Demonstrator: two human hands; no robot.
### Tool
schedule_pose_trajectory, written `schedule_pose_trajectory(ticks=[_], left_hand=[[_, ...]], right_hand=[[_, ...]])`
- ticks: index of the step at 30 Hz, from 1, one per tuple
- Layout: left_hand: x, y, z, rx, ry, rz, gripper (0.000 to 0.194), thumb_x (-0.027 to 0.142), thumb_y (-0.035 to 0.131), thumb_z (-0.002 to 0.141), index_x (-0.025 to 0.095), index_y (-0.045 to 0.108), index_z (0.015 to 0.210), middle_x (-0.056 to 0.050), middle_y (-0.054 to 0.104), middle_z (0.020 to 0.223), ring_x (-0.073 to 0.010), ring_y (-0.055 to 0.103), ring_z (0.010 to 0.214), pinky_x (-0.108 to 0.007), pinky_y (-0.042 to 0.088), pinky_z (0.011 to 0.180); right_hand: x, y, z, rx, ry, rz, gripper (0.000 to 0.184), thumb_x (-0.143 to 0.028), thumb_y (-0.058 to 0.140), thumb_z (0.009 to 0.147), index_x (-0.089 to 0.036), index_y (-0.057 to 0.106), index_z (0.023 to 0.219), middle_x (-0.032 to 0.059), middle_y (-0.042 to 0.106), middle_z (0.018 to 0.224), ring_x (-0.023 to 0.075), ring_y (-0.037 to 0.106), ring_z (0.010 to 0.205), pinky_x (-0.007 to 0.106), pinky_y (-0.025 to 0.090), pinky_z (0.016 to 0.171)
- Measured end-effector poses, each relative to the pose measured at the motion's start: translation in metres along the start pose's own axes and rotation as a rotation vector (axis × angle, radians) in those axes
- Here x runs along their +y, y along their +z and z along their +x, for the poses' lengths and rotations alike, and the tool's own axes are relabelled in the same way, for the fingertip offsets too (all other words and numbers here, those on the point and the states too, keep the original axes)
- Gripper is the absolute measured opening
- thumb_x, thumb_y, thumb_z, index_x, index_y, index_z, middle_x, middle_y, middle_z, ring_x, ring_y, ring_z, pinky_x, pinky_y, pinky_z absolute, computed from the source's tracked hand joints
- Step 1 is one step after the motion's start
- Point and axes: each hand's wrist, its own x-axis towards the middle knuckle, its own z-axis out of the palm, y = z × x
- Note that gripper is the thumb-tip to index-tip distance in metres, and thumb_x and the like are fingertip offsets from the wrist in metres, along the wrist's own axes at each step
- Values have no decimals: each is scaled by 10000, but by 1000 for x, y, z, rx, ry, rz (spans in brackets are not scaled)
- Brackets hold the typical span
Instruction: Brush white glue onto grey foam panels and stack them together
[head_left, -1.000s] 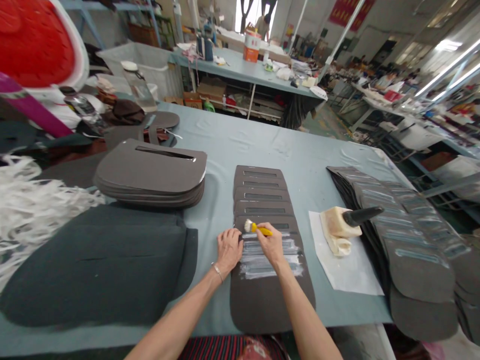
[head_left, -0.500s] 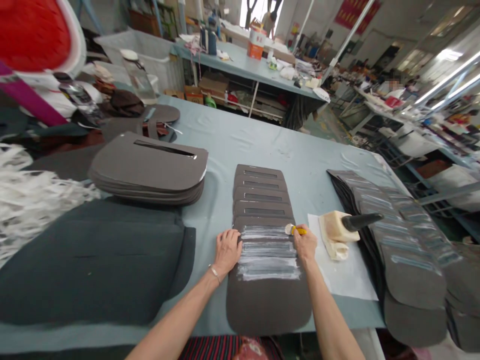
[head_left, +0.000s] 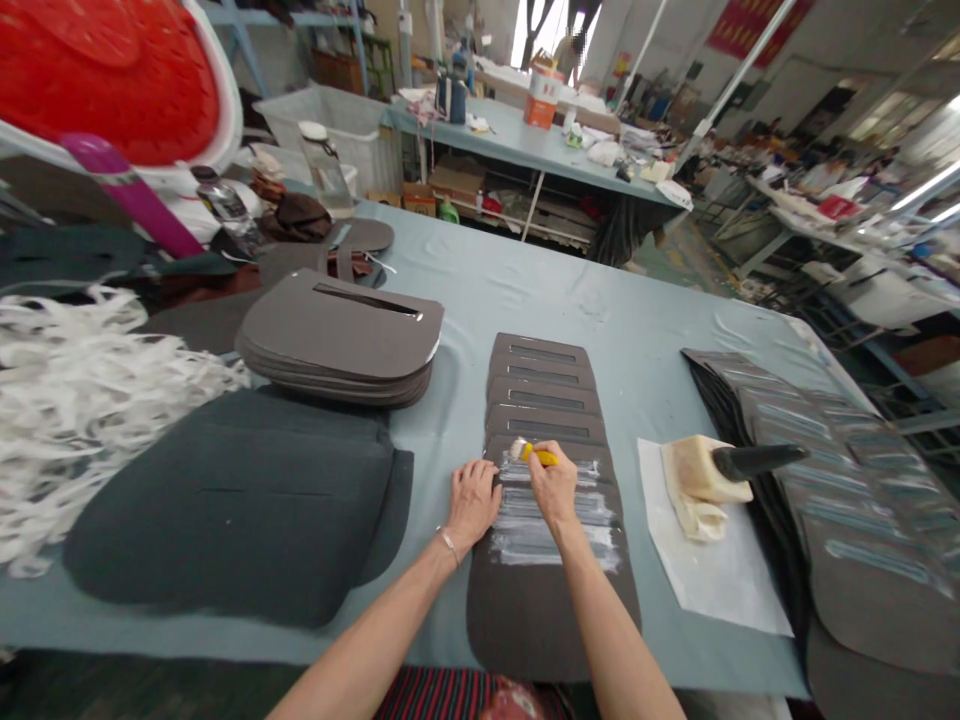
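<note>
Overlapping dark grey panels with slots (head_left: 551, 620) lie in a column in front of me, the nearer ones streaked with white glue (head_left: 555, 545). My right hand (head_left: 555, 485) grips a small yellow-handled brush (head_left: 541, 456), its pale bristles at the left end of a slot, on a glue-streaked strip. My left hand (head_left: 474, 497) rests flat with fingers stretched out, its fingertips on the left edge of the panels. To the right, a cream glue container (head_left: 694, 480) with a black spout lies on a white sheet (head_left: 675, 570).
Glue-streaked panels (head_left: 862, 500) lie overlapped at the right. On the left are a stack of slotted grey panels (head_left: 345, 330), dark green fabric pieces (head_left: 247, 500) and a heap of white strips (head_left: 97, 400). Beyond, another table (head_left: 510, 135) holds an orange-and-white bucket (head_left: 544, 95).
My right hand has swept the brush leftward along the strip, from its right end to near its left end. The left hand stays on the panel edge. The view has shifted left.
</note>
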Motion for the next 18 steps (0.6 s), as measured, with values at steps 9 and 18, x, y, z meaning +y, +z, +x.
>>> schedule_pose_trajectory(ticks=[9,18], left_hand=[[-2,3,0,6,26,-5,225,215,482,832,227,549,1046,-69,587,1118,-245,478,1101,-422,340,951],[1,4,1,4,25,8,218,225,469,834,234,552,1035,-72,591,1121,-250,481,1105,-426,341,956]], right_hand=[[94,-81,18,177,287,-173,301,-424,464,731,-183,642,761,6,573,571,153,484,529,253,340,545],[99,-98,5,214,356,-131,310,-443,478,721,-177,635,752,-9,543,538,144,459,513,245,319,524]])
